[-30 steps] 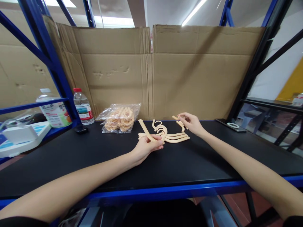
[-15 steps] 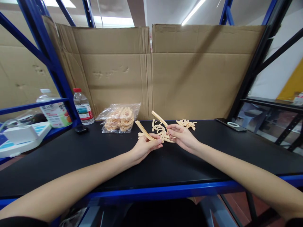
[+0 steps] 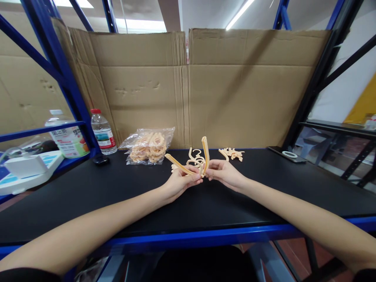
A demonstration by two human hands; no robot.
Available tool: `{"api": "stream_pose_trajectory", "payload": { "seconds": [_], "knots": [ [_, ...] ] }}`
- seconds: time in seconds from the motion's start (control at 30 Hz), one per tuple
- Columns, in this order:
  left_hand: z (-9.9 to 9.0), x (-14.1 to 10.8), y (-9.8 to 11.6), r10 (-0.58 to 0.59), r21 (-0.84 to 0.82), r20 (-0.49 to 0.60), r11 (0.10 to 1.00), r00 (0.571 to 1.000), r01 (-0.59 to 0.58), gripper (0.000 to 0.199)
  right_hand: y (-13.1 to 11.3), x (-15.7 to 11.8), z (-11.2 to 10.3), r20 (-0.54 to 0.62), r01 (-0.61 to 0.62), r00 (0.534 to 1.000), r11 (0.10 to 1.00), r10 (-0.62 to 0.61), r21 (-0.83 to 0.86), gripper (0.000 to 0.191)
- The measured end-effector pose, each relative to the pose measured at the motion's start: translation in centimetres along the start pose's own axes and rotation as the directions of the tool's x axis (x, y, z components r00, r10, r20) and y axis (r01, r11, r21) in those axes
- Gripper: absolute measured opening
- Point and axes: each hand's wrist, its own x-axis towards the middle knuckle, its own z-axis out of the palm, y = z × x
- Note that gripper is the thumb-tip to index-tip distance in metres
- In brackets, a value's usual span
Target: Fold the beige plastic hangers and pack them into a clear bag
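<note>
Just above the table's middle, my left hand (image 3: 182,181) is closed on a beige plastic hanger arm (image 3: 178,164), which slants up to the left. My right hand (image 3: 225,173) pinches a second beige hanger arm (image 3: 206,152) that stands nearly upright. The lower ends of the two arms meet between my fingertips; whether they are joined is too small to tell. Right behind them lies a loose pile of beige curved pieces (image 3: 197,152), a hook shape among them, partly hidden by my hands.
Another heap of beige pieces (image 3: 233,154) lies to the right. Left of my hands rests a clear bag (image 3: 149,147) of similar parts. A water bottle (image 3: 102,133), a black mouse (image 3: 101,159) and a phone (image 3: 276,152) with a pale ring (image 3: 289,154) are farther out. Cardboard (image 3: 141,86) walls the back.
The right-hand hanger arm has swung from leaning left to nearly upright, and its lower end has come to the left-hand one. My right hand has moved slightly down and left.
</note>
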Motion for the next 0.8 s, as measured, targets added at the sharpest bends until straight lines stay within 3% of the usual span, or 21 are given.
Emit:
{"api": "stream_pose_trajectory", "payload": {
  "seconds": [0.5, 0.8],
  "knots": [
    [0.0, -0.3, -0.1, 0.042, 0.044, 0.045, 0.998, 0.998, -0.044, 0.026, -0.8, -0.3, 0.9, 0.003, 0.076, 0.997, 0.986, -0.076, -0.151, 0.023],
    [0.8, -0.7, 0.0, 0.089, 0.016, -0.047, 0.996, 0.995, -0.088, 0.025, -0.4, -0.5, 1.6, -0.057, 0.151, 0.985, 0.974, -0.163, -0.168, 0.025]
  ]
}}
